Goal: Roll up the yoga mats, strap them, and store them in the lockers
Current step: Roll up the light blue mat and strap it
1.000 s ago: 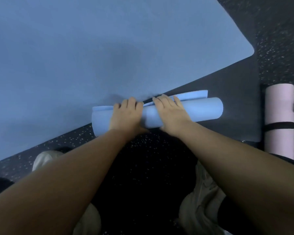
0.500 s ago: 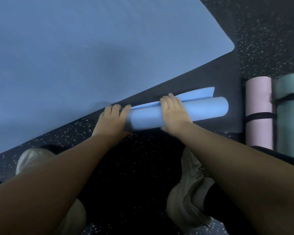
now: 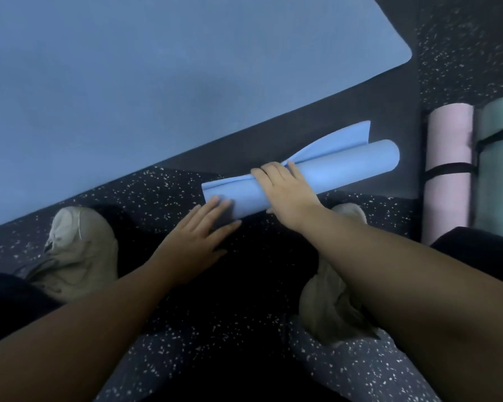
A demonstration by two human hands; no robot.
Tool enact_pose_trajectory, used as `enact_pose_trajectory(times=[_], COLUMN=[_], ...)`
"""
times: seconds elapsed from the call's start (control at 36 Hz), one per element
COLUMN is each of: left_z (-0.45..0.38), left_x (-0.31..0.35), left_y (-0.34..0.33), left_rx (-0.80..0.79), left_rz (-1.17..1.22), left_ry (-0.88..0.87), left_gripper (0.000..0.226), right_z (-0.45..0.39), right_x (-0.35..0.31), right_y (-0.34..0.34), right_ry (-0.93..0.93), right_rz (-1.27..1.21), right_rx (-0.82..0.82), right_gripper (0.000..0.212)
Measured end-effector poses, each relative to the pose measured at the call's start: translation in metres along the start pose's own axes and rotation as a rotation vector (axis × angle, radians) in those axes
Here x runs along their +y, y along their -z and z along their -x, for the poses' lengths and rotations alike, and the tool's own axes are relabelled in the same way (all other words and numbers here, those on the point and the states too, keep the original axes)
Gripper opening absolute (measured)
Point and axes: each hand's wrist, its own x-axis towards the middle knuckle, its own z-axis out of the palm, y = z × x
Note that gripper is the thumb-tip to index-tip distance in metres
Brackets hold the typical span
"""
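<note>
The light blue mat [image 3: 325, 178] is rolled into a tube on the speckled floor [image 3: 145, 198], partly over a dark mat [image 3: 384, 111], and it sits right under both hands. From the head cam: the right hand [image 3: 288, 192] lies over the middle of the roll, fingers together and draped across the top toward the loose flap that sticks out on the far side. The left hand [image 3: 201, 230] is flat, fingers straight and a bit spread, fingertips touching the roll's near-left end. Neither one really wraps around it, more of a press.

Progress-wise, I'd say this roll is basically wound but the flap end isn't tucked, and there's no strap on it. Well to the right of the right hand, a pink rolled mat [image 3: 447, 158] and a mint rolled mat [image 3: 500, 169] already wear black straps. Beyond the hands, a big blue mat [image 3: 157, 82] lies flat, unrolled. No lockers in view, so storing looks untouched.
</note>
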Motion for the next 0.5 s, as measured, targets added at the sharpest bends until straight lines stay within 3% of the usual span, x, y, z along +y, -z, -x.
enact_pose_trajectory(times=[0.25, 0.36, 0.42, 0.5], left_z=[0.020, 0.021, 0.017, -0.001], left_x=[0.022, 0.035, 0.044, 0.056], left_y=[-0.003, -0.006, -0.005, -0.003], left_rx=[-0.102, -0.392, -0.607, -0.671], left_rz=[-0.118, -0.118, -0.104, -0.067], left_ry=[-0.178, -0.187, -0.141, -0.158], left_gripper=[0.073, 0.104, 0.100, 0.090], right_z=[0.025, 0.024, 0.022, 0.019], right_x=[0.005, 0.009, 0.011, 0.014], right_y=[0.003, 0.014, 0.018, 0.021], right_ry=[-0.057, -0.093, -0.093, -0.103], right_rz=[-0.019, -0.069, -0.085, -0.108], right_rx=[-0.011, 0.033, 0.051, 0.084], right_gripper=[0.087, 0.086, 0.086, 0.086])
